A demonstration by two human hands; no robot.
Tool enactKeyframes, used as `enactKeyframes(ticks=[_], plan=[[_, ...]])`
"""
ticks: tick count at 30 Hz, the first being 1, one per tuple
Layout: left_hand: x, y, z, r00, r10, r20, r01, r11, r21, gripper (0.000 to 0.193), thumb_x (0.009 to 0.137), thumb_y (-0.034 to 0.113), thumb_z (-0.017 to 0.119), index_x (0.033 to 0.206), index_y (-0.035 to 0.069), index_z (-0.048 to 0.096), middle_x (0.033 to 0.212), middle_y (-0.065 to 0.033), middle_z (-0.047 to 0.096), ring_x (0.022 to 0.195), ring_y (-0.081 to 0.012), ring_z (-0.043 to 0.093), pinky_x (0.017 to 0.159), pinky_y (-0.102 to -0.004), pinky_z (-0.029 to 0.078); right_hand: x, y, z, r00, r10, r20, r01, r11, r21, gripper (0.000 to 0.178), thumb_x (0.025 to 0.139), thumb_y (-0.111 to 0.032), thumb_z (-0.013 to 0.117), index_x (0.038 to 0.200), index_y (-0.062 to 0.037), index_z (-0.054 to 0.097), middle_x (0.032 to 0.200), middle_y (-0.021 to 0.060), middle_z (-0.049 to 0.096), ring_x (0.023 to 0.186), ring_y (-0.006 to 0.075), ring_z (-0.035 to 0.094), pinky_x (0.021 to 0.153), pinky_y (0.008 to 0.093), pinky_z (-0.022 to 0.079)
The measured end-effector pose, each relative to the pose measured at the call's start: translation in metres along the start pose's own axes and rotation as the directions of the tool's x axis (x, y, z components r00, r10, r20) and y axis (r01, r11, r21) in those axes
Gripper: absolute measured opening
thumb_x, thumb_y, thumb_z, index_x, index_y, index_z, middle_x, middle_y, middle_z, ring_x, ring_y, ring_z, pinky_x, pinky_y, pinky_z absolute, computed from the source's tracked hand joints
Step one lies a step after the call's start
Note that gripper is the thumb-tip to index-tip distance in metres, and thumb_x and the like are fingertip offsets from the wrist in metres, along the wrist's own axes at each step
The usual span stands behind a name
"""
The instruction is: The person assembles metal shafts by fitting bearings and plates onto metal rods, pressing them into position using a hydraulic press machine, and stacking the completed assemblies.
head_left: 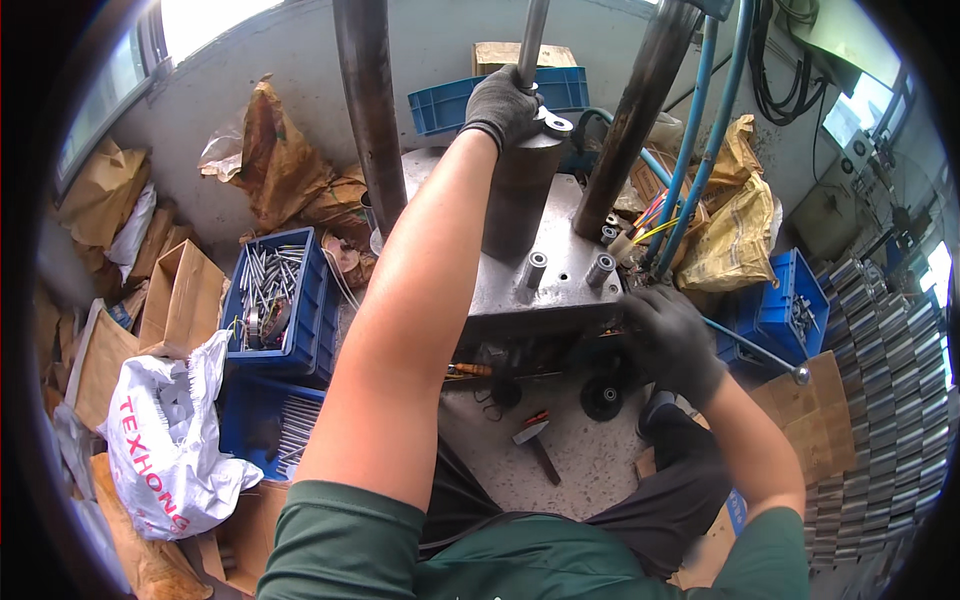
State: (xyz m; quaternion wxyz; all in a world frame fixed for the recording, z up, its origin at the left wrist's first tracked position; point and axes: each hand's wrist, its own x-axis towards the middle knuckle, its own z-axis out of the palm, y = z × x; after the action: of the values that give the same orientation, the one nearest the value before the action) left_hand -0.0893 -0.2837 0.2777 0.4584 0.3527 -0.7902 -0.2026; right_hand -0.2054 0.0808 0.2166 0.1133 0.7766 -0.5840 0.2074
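Note:
My left hand (503, 105), in a dark grey glove, reaches to the top of an upright dark metal cylinder (522, 200). Its fingers are closed at a small metal part with a ring-shaped end (558, 124), though they hide much of it. Just above stands the lower end of a vertical steel rod (534, 45). At the right front corner of the steel press table (480, 285) is my right hand (672, 340), also gloved and smeared by motion; its fingers cannot be made out. Two short posts with ring tops, one a bushing (601, 268), stand on the table near it.
Thick steel columns (370, 100) flank the cylinder. Blue hoses (700, 150) hang at right. At left, a blue crate (290, 300) holds metal pins, beside a white sack (165, 440). A hammer (540, 455) lies on the floor. Stacked metal tubes (880, 400) line the right.

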Motion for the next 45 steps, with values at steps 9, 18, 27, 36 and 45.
enactKeyframes(ticks=[9, 18, 27, 36, 45], plan=[[-0.008, 0.007, 0.000, 0.999, -0.024, -0.048, 0.025, 1.000, 0.007, 0.034, 0.086, 0.024, 0.082, 0.113, 0.006, 0.070, 0.102, -0.0159, 0.076, 0.098, -0.0315, 0.073, 0.091, -0.0407, 0.056, 0.080, 0.036, 0.149, 0.993, 0.059, -0.100, -0.055, 0.998, 0.041, 0.027, 0.082, -0.016, 0.077, 0.107, -0.0098, 0.070, 0.113, 0.0120, 0.070, 0.104, 0.0351, 0.066, 0.093, 0.0474, 0.052], [-0.008, 0.007, -0.002, 0.997, -0.058, -0.048, 0.060, 0.998, 0.035, 0.035, 0.086, 0.026, 0.083, 0.112, 0.007, 0.070, 0.103, -0.0143, 0.076, 0.099, -0.0307, 0.073, 0.091, -0.0415, 0.056, 0.089, 0.042, 0.158, 0.950, 0.224, -0.219, -0.095, 0.873, 0.479, 0.014, 0.077, -0.005, 0.080, 0.086, -0.0069, 0.070, 0.100, 0.0105, 0.071, 0.094, 0.0308, 0.069, 0.088, 0.0412, 0.054], [0.000, -0.003, -0.004, 0.999, -0.032, 0.021, 0.033, 0.999, -0.010, 0.037, 0.086, 0.025, 0.083, 0.115, 0.007, 0.071, 0.103, -0.0134, 0.077, 0.097, -0.0268, 0.074, 0.087, -0.0382, 0.057, 0.206, 0.072, 0.064, 0.691, 0.235, -0.683, -0.014, 0.950, 0.313, 0.018, 0.093, -0.015, 0.075, 0.107, -0.0047, 0.072, 0.101, 0.0143, 0.070, 0.087, 0.0263, 0.071, 0.078, 0.0359, 0.057], [-0.006, -0.003, 0.008, 0.999, 0.014, -0.050, -0.018, 0.998, -0.066, 0.026, 0.089, 0.011, 0.079, 0.111, 0.004, 0.068, 0.098, -0.0117, 0.076, 0.089, -0.0208, 0.074, 0.081, -0.0350, 0.059, 0.232, 0.100, 0.102, 0.836, 0.329, -0.440, -0.285, 0.944, 0.165, 0.035, 0.097, -0.030, 0.065, 0.130, -0.0177, 0.071, 0.126, 0.0102, 0.068, 0.116, 0.0354, 0.064, 0.102, 0.0450, 0.052], [-0.022, 0.002, 0.017, 0.841, -0.185, -0.508, -0.426, 0.354, -0.833, 0.050, 0.088, 0.006, 0.079, 0.128, 0.006, 0.049, 0.104, -0.0064, 0.060, 0.088, -0.0171, 0.062, 0.076, -0.0321, 0.058, 0.234, 0.096, 0.089, 0.818, 0.389, -0.424, -0.278, 0.912, 0.302, 0.030, 0.091, -0.036, 0.074, 0.114, -0.0173, 0.079, 0.117, 0.0108, 0.070, 0.114, 0.0326, 0.063, 0.102, 0.0437, 0.050]])
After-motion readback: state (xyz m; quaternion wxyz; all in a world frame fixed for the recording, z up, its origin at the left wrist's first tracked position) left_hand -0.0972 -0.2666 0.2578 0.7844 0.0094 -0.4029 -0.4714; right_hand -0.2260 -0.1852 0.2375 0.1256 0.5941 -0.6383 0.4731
